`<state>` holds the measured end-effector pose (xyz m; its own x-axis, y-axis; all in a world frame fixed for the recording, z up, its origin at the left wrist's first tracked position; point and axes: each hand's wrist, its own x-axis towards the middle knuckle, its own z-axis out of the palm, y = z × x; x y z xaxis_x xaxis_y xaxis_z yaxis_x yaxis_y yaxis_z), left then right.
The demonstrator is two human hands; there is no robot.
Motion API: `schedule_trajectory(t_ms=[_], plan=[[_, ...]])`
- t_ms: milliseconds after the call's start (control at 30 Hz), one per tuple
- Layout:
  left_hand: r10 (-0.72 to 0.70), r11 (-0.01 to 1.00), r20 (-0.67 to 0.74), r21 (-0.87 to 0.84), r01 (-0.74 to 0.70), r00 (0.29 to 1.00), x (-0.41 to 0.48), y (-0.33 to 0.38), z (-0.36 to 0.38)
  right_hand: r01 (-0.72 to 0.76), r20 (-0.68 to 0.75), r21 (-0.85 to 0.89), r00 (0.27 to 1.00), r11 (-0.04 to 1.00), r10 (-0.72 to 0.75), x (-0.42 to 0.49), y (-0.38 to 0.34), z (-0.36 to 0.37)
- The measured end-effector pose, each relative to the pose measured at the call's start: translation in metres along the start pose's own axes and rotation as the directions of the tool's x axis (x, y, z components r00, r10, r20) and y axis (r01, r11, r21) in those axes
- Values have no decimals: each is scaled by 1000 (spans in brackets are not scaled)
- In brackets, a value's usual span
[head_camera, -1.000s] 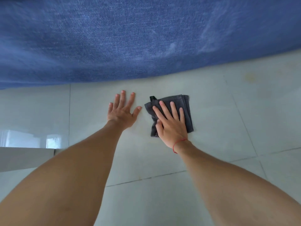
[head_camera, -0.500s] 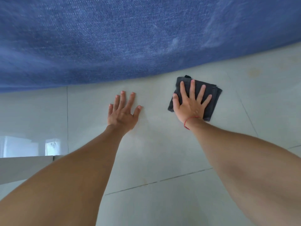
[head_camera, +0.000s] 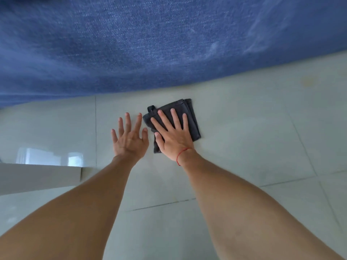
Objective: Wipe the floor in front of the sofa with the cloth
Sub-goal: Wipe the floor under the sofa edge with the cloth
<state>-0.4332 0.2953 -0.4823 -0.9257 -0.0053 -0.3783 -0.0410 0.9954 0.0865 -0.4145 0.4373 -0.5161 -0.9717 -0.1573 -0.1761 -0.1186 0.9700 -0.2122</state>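
cloth (head_camera: 189,117), dark, folded square, flat on pale tile floor (head_camera: 244,139) just in front of blue sofa (head_camera: 150,44), small loop at far left corner. right hand (head_camera: 173,136) flat on top, fingers spread, pressing not gripping, likely so whole pad rubs tile. left hand (head_camera: 129,138) just beside it, palm down on bare floor, fingers splayed, holding nothing, probably bracing body weight. red thread (head_camera: 181,155) on right wrist. near part of cloth hidden under palm. faint yellowish stain (head_camera: 308,82) far right, hard to make out. white edge (head_camera: 37,175) at left cut off, unclear what.
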Motion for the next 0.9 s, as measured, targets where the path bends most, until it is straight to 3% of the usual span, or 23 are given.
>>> schedule_trajectory(t_ms=[133, 233, 300, 400, 567, 633, 700, 800, 900], plan=[[50, 999, 37, -7, -49, 998, -15, 26, 7, -62, 6, 26, 998, 998, 61, -35, 37, -6], [109, 994, 45, -23, -108, 993, -23, 45, 13, -268, -32, 57, 962, 962, 270, -65, 80, -10], [128, 992, 57, -24, -127, 990, -30, 52, 18, -460, -49, 80, 884, 884, 465, -90, 115, -11], [121, 992, 79, -29, -119, 989, -36, 52, 25, -703, -13, 152, 701, 694, 713, -126, 158, -17], [135, 990, 82, -43, -132, 987, -33, 48, 28, -775, 4, 174, 617, 607, 787, -119, 153, -18], [144, 989, 77, -40, -141, 987, -34, 48, 29, -756, 21, 140, 648, 639, 761, -104, 142, -19], [147, 989, 76, -38, -145, 986, -34, 47, 30, -671, 18, 91, 739, 735, 673, -87, 127, -19], [159, 986, 81, -60, -155, 984, -33, 45, 28, -439, 7, 45, 898, 897, 439, -54, 87, -16], [139, 986, 42, -94, -135, 989, -41, 33, 25, -234, 45, 22, 971, 972, 233, -41, 38, -8]])
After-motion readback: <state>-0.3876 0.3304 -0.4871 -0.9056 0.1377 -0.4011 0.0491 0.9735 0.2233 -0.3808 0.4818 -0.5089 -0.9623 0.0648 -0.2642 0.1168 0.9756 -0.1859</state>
